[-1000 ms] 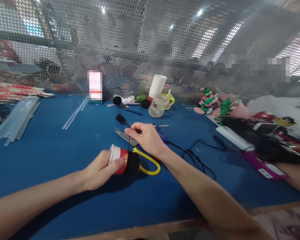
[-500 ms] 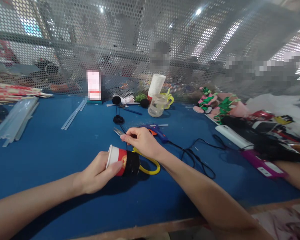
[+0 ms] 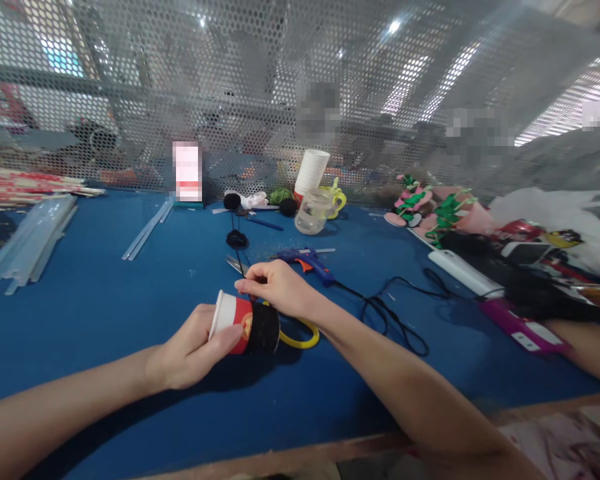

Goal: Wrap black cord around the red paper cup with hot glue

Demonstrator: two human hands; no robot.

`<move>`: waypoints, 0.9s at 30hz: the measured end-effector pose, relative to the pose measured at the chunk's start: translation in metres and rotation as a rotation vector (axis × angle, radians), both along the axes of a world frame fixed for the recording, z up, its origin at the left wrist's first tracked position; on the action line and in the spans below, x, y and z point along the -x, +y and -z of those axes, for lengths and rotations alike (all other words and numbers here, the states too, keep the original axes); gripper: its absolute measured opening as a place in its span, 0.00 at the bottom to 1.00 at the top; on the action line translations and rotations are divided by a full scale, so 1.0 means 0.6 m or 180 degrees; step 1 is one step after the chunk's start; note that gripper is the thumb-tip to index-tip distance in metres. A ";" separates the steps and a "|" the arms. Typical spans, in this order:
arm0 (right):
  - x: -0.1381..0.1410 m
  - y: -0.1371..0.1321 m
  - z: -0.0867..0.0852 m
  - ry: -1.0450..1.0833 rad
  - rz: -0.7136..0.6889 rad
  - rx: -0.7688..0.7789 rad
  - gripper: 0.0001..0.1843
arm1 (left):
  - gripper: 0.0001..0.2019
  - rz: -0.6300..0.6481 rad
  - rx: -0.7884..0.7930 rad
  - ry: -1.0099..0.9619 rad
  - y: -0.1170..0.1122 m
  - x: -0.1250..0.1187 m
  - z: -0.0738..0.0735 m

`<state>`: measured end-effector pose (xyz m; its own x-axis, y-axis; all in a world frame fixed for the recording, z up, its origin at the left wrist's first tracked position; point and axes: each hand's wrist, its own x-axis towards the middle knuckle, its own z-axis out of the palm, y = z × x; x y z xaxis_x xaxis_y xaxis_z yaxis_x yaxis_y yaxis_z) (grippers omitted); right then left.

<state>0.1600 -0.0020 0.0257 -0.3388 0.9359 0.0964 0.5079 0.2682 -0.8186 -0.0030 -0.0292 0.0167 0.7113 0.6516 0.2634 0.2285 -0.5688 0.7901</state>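
Head view. Left hand (image 3: 190,350) curled around a red and white paper cup (image 3: 245,327) with a black end, tipped on its side, low over the blue table (image 3: 105,293). Right hand (image 3: 275,287) just above the cup, thumb and finger pinched on a thin black thread (image 3: 240,257). Yellow-handled scissors (image 3: 300,340) right behind the cup. Blue glue gun (image 3: 305,259) a bit farther back.

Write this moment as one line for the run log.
left hand: holds paper cup sideways | right hand: pinches black yarn at paper cup | nearby: scissors, glue gun
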 end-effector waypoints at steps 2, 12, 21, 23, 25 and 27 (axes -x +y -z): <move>0.000 0.000 0.000 0.0016 -0.0051 0.0046 0.13 | 0.14 0.0019 -0.0007 -0.0020 0.000 0.001 0.001; 0.000 -0.001 -0.001 -0.0101 -0.0131 0.0086 0.13 | 0.15 -0.0050 0.0299 -0.0126 -0.002 0.003 0.004; -0.009 0.006 -0.005 -0.0246 0.0120 -0.0048 0.24 | 0.15 -0.0220 0.0938 -0.0330 0.004 0.003 0.008; -0.020 0.001 -0.014 -0.0212 0.0081 -0.0045 0.26 | 0.14 -0.0259 0.0905 -0.0341 0.009 0.004 0.009; -0.032 -0.010 -0.022 -0.0176 -0.0178 0.0002 0.25 | 0.13 -0.0274 0.0737 -0.0269 0.013 0.005 0.009; -0.041 -0.023 -0.026 -0.0216 -0.0557 0.0158 0.23 | 0.12 -0.0253 0.0463 -0.0153 0.017 0.006 0.008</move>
